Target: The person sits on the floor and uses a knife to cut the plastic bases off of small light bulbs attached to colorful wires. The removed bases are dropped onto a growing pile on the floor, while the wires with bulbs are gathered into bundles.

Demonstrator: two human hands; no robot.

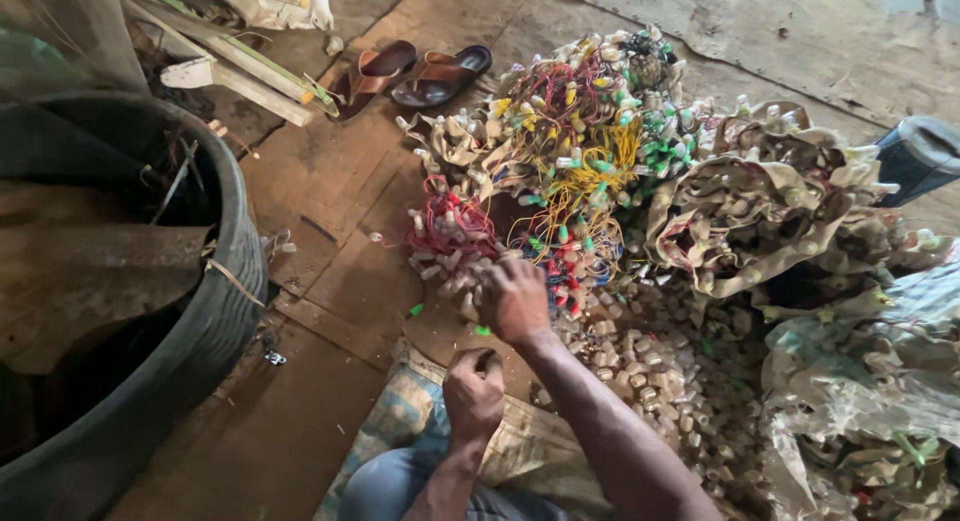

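Observation:
A big heap of tangled coloured wires with small lamp holders (590, 151) lies on the wooden floor in front of me, red, yellow and green strands mixed. My right hand (515, 299) reaches forward, palm down, fingers dug into the near edge of the heap by a red wire bundle (450, 226). My left hand (474, 389) is closer to me, curled into a fist over a woven sack (400, 421); whether it holds a small piece I cannot tell. Loose pale holders (650, 361) are spread to the right of my right forearm.
A large dark tub (215, 311) stands at the left. Two brown sandals (410, 73) lie at the back, beside wooden strips (250, 76). Crumpled brown paper bundles (760, 211) of holders fill the right side, with a dark container (920, 156) at the far right.

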